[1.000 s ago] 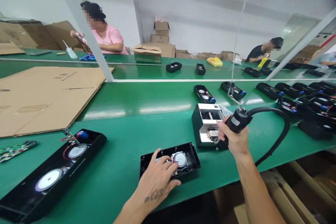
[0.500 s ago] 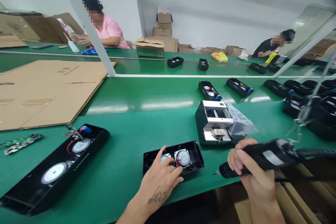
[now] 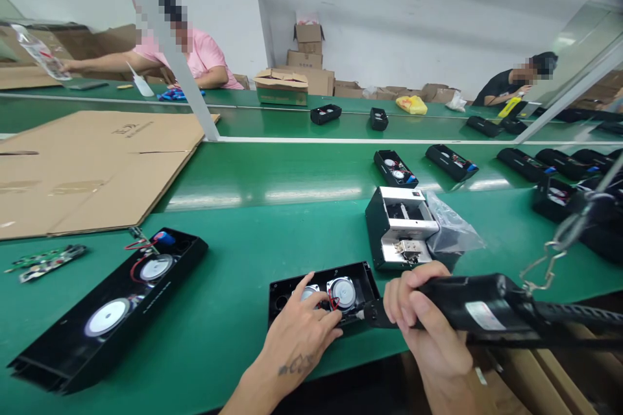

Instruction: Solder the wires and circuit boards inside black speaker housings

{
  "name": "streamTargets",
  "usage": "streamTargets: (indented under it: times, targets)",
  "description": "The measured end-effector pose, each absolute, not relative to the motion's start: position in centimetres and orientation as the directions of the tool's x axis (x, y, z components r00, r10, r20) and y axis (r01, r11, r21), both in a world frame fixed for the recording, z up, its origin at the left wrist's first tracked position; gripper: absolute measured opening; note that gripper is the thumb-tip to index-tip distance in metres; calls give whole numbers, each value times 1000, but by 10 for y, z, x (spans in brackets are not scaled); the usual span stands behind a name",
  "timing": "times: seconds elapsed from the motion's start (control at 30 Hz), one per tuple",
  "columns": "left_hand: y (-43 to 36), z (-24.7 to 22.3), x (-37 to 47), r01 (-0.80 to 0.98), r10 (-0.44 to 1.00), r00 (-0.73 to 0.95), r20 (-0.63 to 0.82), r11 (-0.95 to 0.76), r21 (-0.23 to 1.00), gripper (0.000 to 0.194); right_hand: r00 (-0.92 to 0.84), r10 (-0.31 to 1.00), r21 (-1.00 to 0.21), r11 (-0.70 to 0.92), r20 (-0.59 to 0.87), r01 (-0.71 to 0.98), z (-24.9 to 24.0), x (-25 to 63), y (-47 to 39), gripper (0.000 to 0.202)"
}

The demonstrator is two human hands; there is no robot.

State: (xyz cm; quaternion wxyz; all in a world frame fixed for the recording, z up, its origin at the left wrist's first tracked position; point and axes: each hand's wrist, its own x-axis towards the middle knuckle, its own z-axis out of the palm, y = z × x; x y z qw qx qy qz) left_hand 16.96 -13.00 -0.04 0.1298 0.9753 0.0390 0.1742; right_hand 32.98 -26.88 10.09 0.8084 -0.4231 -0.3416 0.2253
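Observation:
A small black speaker box with two round drivers and red wires lies open-side up near the front edge of the green bench. Over its front wall, my left hand grips it, fingers bent inside by the drivers and one fingertip near the wires. My right hand is wrapped round a black electric screwdriver, which lies nearly level and hangs from a metal hook. Its tip reaches the box's right front inside edge, close to my left fingertips; whether it touches a screw cannot be made out.
A longer speaker box and circuit boards lie left. Behind my right hand stands a black-and-silver screw feeder with a plastic bag. Flat cardboard lies back left; more speaker boxes sit beyond. Two people sit across.
My right hand has brought the screwdriver left, its tip now at the box. My left hand stays on the box. Across the bench, a person's arm has stretched leftward with a plastic bottle.

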Motion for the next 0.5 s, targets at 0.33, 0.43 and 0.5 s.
streamTargets:
  times: [0.33,0.43,0.5]
  targets:
    - [-131,-3,169,32,121,932,341,-966,256,10,635,686,-837,536,356,-109,89,328,-261,3]
    - [-131,-2,169,34,121,936,332,-966,257,10,628,689,-845,527,363,-90,87,325,-259,5]
    - [-132,-1,168,38,122,941,316,-965,258,10,614,701,-859,507,363,-71,84,323,-261,6]
